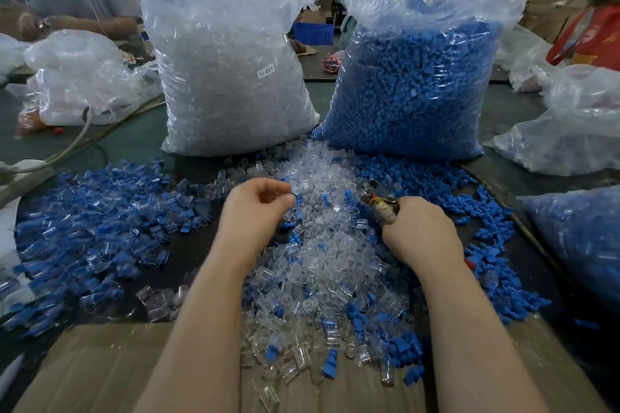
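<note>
Pliers (377,198), gripped by right hand (419,233), point upper-left across clear caps (318,178) toward curled left hand (255,208); cannot tell whether it pinches anything.

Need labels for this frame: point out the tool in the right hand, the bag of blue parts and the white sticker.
tool (375,196), head view, its metal head above the right hand (419,231).
bag of blue parts (412,87), head view, its blue-filled front.
white sticker (266,71), head view, its middle, on the clear bag (228,27).

Over clear caps (318,245): left hand (255,211), right hand (416,228) around small tool (377,196) (blue pieces (469,208) alongside)
</note>
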The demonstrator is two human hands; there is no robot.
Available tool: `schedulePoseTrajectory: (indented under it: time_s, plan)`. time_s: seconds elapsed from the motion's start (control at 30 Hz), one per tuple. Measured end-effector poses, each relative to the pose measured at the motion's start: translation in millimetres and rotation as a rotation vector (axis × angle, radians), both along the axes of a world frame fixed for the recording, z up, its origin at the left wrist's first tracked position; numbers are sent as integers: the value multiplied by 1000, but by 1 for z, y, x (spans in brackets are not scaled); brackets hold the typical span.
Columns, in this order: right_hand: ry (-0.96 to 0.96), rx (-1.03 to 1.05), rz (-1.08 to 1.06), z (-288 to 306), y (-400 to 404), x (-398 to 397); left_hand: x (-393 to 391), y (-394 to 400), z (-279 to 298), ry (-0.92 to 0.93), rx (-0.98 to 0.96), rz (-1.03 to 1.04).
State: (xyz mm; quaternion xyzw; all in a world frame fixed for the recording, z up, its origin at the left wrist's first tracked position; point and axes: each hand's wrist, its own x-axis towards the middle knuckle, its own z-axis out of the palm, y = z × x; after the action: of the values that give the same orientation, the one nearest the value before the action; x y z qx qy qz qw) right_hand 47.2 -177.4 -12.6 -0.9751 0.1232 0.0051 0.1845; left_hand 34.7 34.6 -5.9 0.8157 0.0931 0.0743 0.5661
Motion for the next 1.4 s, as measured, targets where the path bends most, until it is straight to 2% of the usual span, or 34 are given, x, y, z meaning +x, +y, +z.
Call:
schedulePoseTrajectory:
  time_s: [0.07,0.2,0.33,0.43,0.8,0.97,1.1,1.4]
  plan:
    - [18,-6,-18,0,1,0,0,-10,-1,-18,156,-65]
    - [22,-3,-21,1,1,1,-1,-28,-3,-42,299,-183]
    - [-39,-17,-11,-1,0,0,0,-42,-8,-16,529,-236]
    - [-87,-8,3,-3,1,2,0,-45,-10,-24,556,-204]
    - [-277,58,-25,-5,3,4,0,-45,-8,-153,272,-85]
    - [-338,170,0,-2,5,4,-1,-46,-1,-149,-84,-77]
    - [-388,370,48,4,10,1,-1,-44,6,-87,-428,-74]
    - [-431,544,177,11,21,-5,-2,-45,6,-60,-479,-132]
